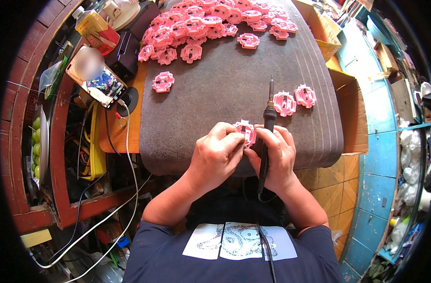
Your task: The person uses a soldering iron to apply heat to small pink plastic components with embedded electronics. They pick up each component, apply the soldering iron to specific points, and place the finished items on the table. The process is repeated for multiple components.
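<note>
A small pink plastic part (244, 128) with a dark piece at its centre is held over the near edge of the dark mat. My left hand (218, 150) is closed on the part's left side, thumb and forefinger pinched together. My right hand (280, 153) is closed with a black-handled soldering iron (268, 116) in it, its metal tip pointing away from me. Fingertips of that hand also touch the part's right edge. Two similar pink parts, one nearer (284, 104) and one farther right (305, 96), lie just beyond the iron.
A pile of pink parts (194, 26) covers the mat's far end; a single part (163, 82) lies at left. A phone (96, 78) stands beside a bottle (96, 30), with a white cable (132, 146) hanging down. Cardboard boxes (353, 113) flank the mat's right side.
</note>
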Demonstrator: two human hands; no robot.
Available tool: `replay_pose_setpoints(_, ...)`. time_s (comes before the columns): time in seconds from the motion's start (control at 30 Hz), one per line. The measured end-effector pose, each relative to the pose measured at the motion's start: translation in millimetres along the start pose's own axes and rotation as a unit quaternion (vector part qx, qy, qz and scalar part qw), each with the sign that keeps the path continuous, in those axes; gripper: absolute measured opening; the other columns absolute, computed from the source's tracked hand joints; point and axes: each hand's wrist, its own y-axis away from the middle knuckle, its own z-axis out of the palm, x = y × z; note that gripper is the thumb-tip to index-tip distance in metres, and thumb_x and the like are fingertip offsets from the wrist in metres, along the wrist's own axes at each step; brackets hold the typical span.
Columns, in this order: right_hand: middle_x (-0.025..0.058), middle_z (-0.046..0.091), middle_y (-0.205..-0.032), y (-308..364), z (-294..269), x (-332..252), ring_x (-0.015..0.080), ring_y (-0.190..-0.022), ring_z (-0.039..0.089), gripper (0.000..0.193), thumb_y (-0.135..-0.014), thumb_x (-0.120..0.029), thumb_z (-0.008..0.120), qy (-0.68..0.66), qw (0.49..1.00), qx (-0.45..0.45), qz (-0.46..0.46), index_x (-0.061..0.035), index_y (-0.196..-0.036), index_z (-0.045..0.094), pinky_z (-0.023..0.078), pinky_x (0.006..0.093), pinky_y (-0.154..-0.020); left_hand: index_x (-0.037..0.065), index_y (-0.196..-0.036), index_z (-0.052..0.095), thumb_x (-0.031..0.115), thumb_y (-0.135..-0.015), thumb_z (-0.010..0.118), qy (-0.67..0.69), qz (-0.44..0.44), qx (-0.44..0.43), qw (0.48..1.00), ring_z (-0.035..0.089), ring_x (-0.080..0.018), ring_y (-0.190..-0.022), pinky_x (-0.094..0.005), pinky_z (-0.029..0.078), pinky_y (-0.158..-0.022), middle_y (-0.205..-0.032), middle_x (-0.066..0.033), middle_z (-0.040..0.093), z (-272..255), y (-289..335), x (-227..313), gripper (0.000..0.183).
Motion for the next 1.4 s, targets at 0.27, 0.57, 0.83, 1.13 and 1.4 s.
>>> replay_pose_setpoints(0.27, 0.0185, 0.072, -0.123, -10, -4, -7, 0.042, -0.107, 0.066, 0.056, -0.087, -0.018, 0.081, -0.013, 1.0, -0.007, 0.013, -0.0058, -0.137, 0.06, 0.049, 0.0502, -0.092, 0.004, -0.104, 0.074, 0.004, -0.088, 0.079, 0.008, 0.003, 0.004, 1.0, 0.074, -0.0342, -0.083, -0.0413, 0.062, -0.072, -0.104, -0.0145, 0.069, 1, -1, -1, 0.017)
replay_pose_setpoints(0.57, 0.0181, 0.072, -0.126, -16, -4, -7, 0.0421, -0.109, 0.065, 0.064, -0.083, -0.01, 0.079, -0.032, 0.998, -0.047, 0.02, -0.0063, -0.143, 0.058, 0.049, 0.0498, -0.096, 0.005, -0.105, 0.074, 0.004, -0.089, 0.078, 0.009, 0.004, 0.003, 1.0, 0.074, -0.0346, -0.085, -0.0419, 0.061, -0.073, -0.105, -0.0143, 0.07, 0, -1, 0, 0.017)
replay_pose_setpoints(0.83, 0.0187, 0.072, -0.127, -15, -3, -6, 0.0423, -0.109, 0.066, 0.063, -0.084, -0.01, 0.079, -0.035, 0.998, -0.046, 0.018, -0.0067, -0.143, 0.058, 0.049, 0.0502, -0.097, 0.004, -0.104, 0.075, -0.002, -0.085, 0.079, 0.006, 0.015, 0.021, 1.0, 0.073, -0.0303, -0.08, -0.0376, 0.059, -0.069, -0.102, -0.0141, 0.07, 2, 0, -2, 0.02)
replay_pose_setpoints(1.13, 0.0189, 0.072, -0.125, -16, -3, -9, 0.0418, -0.107, 0.065, 0.062, -0.083, -0.009, 0.079, -0.027, 0.999, -0.039, 0.021, -0.0057, -0.141, 0.058, 0.049, 0.0496, -0.096, 0.004, -0.106, 0.075, -0.003, -0.088, 0.078, 0.085, -0.006, 0.029, 0.996, 0.067, -0.0168, -0.076, -0.0308, 0.055, -0.065, -0.11, -0.011, 0.068, -2, 5, -3, 0.019)
replay_pose_setpoints(1.4, 0.0204, 0.071, -0.109, -34, -5, 4, 0.0437, -0.098, 0.065, 0.056, -0.086, -0.005, 0.075, 0.047, 0.999, -0.022, 0.007, -0.001, -0.139, 0.057, 0.05, 0.052, -0.09, 0.003, -0.11, 0.07, 0.001, -0.086, 0.079, -0.16, -0.048, 0.178, 0.97, 0.066, -0.023, -0.091, -0.0344, 0.054, -0.082, -0.11, -0.0111, 0.067, -79, -34, -58, 0.026)
